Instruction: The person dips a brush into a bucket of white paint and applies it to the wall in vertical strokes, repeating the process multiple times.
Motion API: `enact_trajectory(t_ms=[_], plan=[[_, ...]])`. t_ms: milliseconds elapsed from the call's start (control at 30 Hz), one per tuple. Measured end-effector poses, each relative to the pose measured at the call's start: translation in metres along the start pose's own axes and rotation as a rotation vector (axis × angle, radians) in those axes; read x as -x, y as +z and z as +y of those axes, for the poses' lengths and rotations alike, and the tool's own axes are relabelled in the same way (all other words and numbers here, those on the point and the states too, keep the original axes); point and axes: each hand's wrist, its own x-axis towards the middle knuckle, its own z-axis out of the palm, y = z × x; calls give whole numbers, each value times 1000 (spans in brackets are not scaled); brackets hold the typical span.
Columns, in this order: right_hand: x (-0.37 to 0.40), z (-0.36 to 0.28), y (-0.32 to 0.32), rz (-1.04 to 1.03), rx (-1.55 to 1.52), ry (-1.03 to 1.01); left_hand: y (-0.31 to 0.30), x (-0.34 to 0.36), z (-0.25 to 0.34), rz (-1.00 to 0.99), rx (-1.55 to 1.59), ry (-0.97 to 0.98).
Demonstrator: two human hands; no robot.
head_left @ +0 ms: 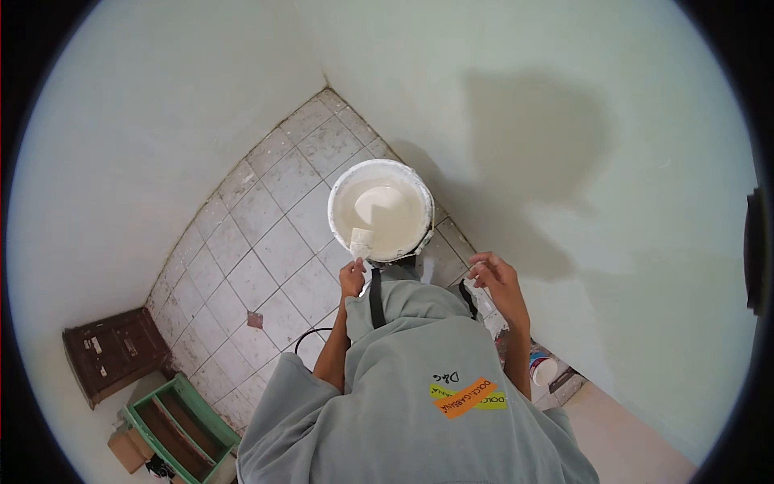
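Observation:
My left hand [352,277] is closed round the handle of a flat, white-coated paintbrush [361,241], whose broad end overlaps the near rim of the bucket in this view. White paint [401,216] fills part of the round white bucket [333,206], and smears coat its rim. On the other side of my body, my right hand [496,282] hangs near the wall with its fingers loosely bent and apart, and no object shows in it. Just below that hand, a white-smeared object [486,308] is partly hidden by my arm and shirt.
Pale green walls [645,185] meet at a corner beyond the bucket. Grey floor tiles [266,218] carry white spatters. At the lower left stand a dark brown cabinet [113,355] and a green crate-like box [181,427]. A small paint tub [544,371] is behind my right arm.

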Motion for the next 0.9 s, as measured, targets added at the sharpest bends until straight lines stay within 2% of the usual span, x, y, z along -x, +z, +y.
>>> enact_trajectory(t_ms=[67, 133, 200, 267, 400, 600, 900], plan=[[1, 1, 0, -9, 0, 16, 4, -3, -6, 42, 24, -58], [2, 3, -2, -6, 0, 23, 11, -4, -4, 181, -13, 146], [3, 1, -4, -7, 6, 14, 15, -1, 4, 138, 117, 186], [5, 1, -5, -10, 13, 11, 2, 22, 56, -80, 406, 62], [5, 3, -4, -3, 15, 5, 7, 39, 111, -65, 576, 37], [5, 7, -4, -1, -20, -21, -6, 50, 159, -212, 268, 42], [15, 20, -13, 65, -34, -29, -15, 73, 204, -508, 417, 26]])
